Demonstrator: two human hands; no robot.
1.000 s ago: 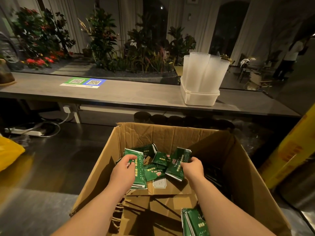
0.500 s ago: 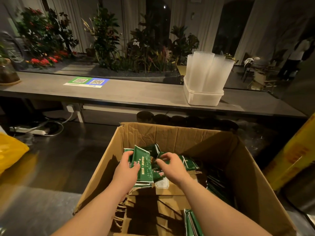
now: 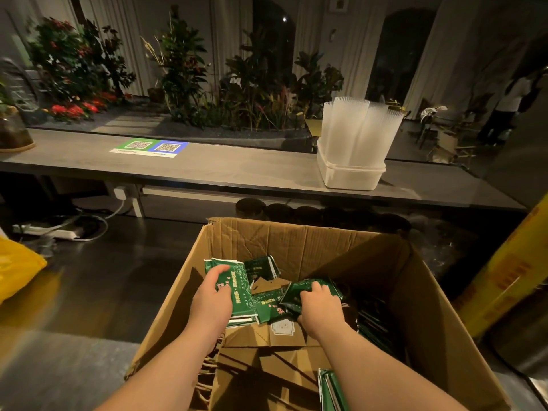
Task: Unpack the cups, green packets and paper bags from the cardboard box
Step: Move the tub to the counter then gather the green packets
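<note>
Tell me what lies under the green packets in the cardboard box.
Flat brown paper bags lie under the green packets. Whatever is below the bags is covered.

Dim indoor scene with warm overhead light. Deep shadows fill the cardboard box. Wide-angle lens bends edges, corners softly blurred.

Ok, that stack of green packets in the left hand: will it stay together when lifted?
Probably light and thin: the left hand spans the stack of green packets alone. Smooth wrappers and staggered edges suggest they may slide apart.
</note>
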